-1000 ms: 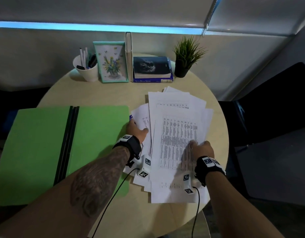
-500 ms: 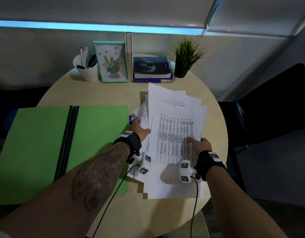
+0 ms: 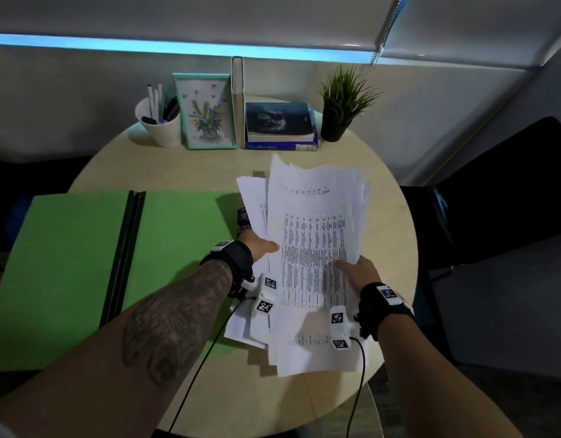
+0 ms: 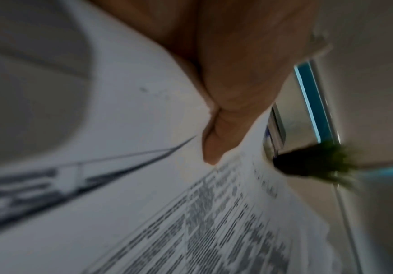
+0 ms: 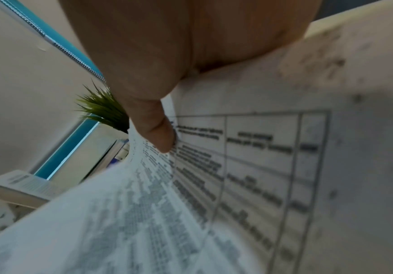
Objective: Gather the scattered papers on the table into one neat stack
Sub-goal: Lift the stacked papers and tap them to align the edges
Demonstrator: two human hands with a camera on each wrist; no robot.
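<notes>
A loose pile of white printed papers (image 3: pixel 314 235) sits on the right half of the round wooden table (image 3: pixel 184 172), its sheets fanned and its far end lifted. My left hand (image 3: pixel 260 246) grips the pile's left edge, thumb on top (image 4: pixel 214 148), fingers hidden underneath. My right hand (image 3: pixel 358 270) grips the right edge, thumb pressed on the printed table (image 5: pixel 160 137). Both wrist views show the top sheet (image 4: pixel 214 222) bowing upward (image 5: pixel 143 213) between the hands.
An open green folder (image 3: pixel 83 263) covers the table's left half, touching the pile. Along the back stand a white pen cup (image 3: pixel 160 121), a framed flower picture (image 3: pixel 206 112), an upright book (image 3: pixel 238 102), stacked books (image 3: pixel 280 126) and a potted plant (image 3: pixel 342 105). A dark chair (image 3: pixel 494 200) is right.
Both hands have gone from pressing the pile flat to gripping its side edges. The papers have been squeezed narrower and their far end has risen off the table.
</notes>
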